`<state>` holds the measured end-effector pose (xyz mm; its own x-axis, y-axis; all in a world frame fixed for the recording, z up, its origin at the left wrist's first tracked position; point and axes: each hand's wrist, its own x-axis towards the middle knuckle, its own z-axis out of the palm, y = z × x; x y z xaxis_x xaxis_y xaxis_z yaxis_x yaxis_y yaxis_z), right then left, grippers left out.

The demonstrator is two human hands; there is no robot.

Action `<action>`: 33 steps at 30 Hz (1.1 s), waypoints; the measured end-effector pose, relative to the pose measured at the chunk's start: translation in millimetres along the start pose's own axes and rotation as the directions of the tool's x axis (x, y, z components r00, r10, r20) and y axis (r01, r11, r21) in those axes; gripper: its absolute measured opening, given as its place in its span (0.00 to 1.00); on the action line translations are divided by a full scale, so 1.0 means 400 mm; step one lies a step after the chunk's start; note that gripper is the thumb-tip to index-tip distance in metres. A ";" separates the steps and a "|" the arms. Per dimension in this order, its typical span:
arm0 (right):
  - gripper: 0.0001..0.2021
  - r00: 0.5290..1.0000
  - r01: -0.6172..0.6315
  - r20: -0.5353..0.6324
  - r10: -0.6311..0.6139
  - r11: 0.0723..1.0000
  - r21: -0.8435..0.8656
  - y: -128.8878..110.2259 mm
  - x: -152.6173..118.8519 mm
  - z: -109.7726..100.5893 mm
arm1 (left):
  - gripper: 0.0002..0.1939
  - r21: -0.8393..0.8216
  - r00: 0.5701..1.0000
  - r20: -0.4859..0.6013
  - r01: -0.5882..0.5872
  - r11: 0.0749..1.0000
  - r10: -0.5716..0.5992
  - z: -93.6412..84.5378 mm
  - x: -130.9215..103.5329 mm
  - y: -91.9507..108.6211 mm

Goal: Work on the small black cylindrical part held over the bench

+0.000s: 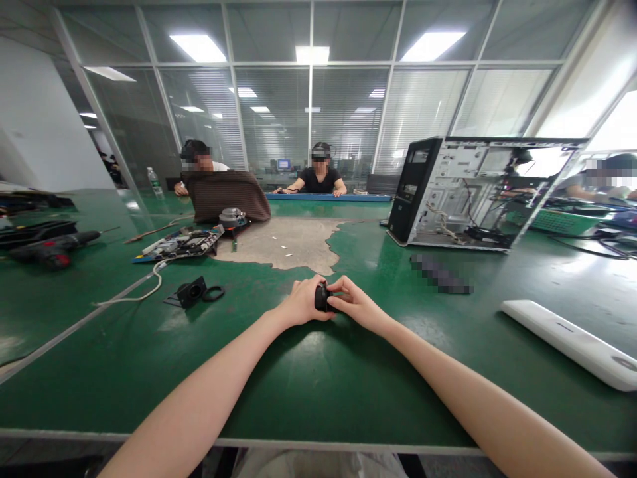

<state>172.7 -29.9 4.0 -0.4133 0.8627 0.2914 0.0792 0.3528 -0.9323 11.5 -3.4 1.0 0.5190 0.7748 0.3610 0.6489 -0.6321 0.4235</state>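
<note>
Between my hands, low over the green table (318,385), is a small black round part (321,298) that looks like a lens. My left hand (304,302) wraps round its left side. The fingertips of my right hand (352,302) grip the right side. Left of my hands a black bracket-like piece with a round opening (192,292) lies on the table, and a black ring (213,293) rests beside it.
An open computer case (423,192) stands at the back right. At the right lies a long white device (567,338). Circuit boards (182,244) and a drill (54,249) lie left. Several people sit around the table.
</note>
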 end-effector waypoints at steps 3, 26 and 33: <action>0.12 1.000 -0.010 -0.016 0.010 1.000 -0.010 0.008 0.006 0.000 | 0.31 0.002 1.000 0.000 0.000 1.000 0.000 -0.002 -0.001 0.000; 0.16 0.999 -0.031 0.036 0.031 0.999 0.018 0.023 0.000 -0.013 | 0.31 0.010 1.000 0.000 -0.014 1.000 0.014 -0.004 -0.002 -0.003; 0.11 1.000 -0.026 -0.005 0.026 0.999 0.028 0.006 -0.003 -0.005 | 0.30 0.020 1.000 -0.010 -0.017 1.000 0.017 -0.001 -0.001 -0.002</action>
<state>175.1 -29.7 1.9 -0.4066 0.8735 0.2679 0.0644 0.3199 -0.9453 10.7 -3.4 0.8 0.5245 0.7634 0.3770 0.6507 -0.6450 0.4008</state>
